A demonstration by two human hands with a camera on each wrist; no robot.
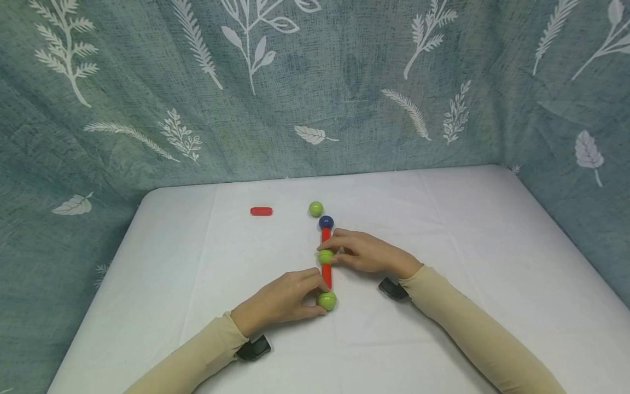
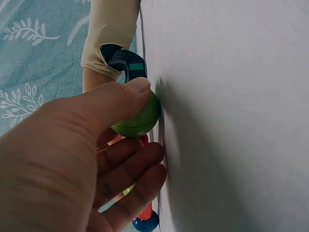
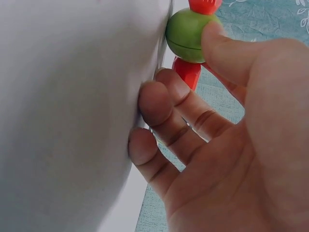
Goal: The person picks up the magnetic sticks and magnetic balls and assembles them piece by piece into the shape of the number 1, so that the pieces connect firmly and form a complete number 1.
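Balls and red rods form a straight line on the white table: a blue ball [image 1: 326, 222] at the far end, a red rod [image 1: 326, 235], a middle green ball [image 1: 325, 257], a second red rod [image 1: 327, 276] and a near green ball [image 1: 327, 300]. My left hand [image 1: 285, 298] pinches the near green ball between thumb and fingers; the left wrist view shows the thumb across this ball [image 2: 140, 121]. My right hand [image 1: 366, 251] holds the middle green ball, and in the right wrist view the thumb presses its side [image 3: 186, 36]. Some fingertips there rest near the cloth.
A loose green ball [image 1: 316, 208] lies just beyond the blue ball. Farther left is a loose red rod [image 1: 261, 211]. White cloth covers the table [image 1: 418, 339], and a green leaf-patterned curtain [image 1: 344, 109] hangs behind it. Black wrist devices [image 1: 254, 348] sit under both forearms.
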